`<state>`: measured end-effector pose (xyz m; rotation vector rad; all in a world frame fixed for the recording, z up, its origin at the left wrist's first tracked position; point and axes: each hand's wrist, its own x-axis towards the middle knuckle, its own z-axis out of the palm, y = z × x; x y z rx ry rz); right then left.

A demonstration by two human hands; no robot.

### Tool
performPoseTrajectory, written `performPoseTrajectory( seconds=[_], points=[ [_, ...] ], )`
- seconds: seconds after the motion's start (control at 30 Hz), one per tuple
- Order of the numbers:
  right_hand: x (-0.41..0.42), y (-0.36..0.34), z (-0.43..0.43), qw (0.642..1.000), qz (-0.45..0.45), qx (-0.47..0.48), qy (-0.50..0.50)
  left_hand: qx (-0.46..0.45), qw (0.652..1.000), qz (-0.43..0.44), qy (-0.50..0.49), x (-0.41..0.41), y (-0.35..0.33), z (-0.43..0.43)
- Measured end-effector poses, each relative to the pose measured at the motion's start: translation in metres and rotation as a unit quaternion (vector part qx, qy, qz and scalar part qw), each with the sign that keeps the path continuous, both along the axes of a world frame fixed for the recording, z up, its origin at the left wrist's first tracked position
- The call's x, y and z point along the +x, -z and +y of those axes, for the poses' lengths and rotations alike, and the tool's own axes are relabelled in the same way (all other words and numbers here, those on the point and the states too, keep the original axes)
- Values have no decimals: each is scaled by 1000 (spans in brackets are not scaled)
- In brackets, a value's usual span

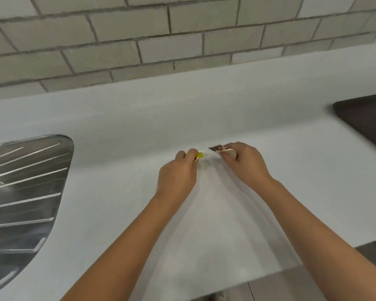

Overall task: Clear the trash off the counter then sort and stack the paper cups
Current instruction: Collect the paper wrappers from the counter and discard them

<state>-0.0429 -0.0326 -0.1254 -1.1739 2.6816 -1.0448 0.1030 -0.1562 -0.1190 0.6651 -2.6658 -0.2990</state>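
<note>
A ribbed steel drainboard (20,187) sits at the far left of the white bench (139,118). Mid-bench, the left hand (178,174) has its fingers curled, pinching a small yellow scrap (201,155) low over the surface. Just beside it, the right hand (245,161) grips a brown patterned wrapper (217,148), one end poking out toward the left hand. A dark tray (365,118) lies at the far right.

Two hands are visible: one left hand (178,171), one right hand (244,162). Two trash scraps are present: one yellow scrap (201,155), one brown scrap (217,148). One steel drainboard (24,192) is present.
</note>
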Motion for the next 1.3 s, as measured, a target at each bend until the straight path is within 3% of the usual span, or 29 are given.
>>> performPoseTrajectory(
  seconds=[0.1, 0.17, 0.37, 0.5, 0.57, 0.73, 0.97, 1.1, 1.2, 1.3],
  points=[
    [71, -10, 23, 979, -132, -154, 36, 109, 980, 168, 12, 54, 0, 14],
    [121, -17, 35, 951, -193, -238, 47, 188, 954, 232, 11, 93, 3, 24],
    [250, -3, 63, 865, -310, -379, 109, 314, 893, 321, 11, 213, 16, 62],
    [315, 33, 80, 833, -357, -400, 135, 383, 861, 334, 2, 284, 36, 89],
    [339, 54, 87, 837, -375, -375, 134, 397, 862, 314, -3, 312, 56, 97],
    [380, 119, 94, 890, -378, -212, 142, 455, 868, 188, -64, 356, 124, 103],
    [401, 199, 90, 917, -355, 3, 181, 433, 884, -32, -174, 375, 218, 102],
    [403, 232, 81, 929, -326, 118, 132, 421, 889, -139, -113, 365, 255, 95],
    [405, 249, 79, 909, -313, 271, 42, 428, 873, -228, -51, 357, 272, 90],
    [406, 255, 83, 901, -292, 321, 26, 402, 873, -274, -36, 355, 277, 90]
  ],
)
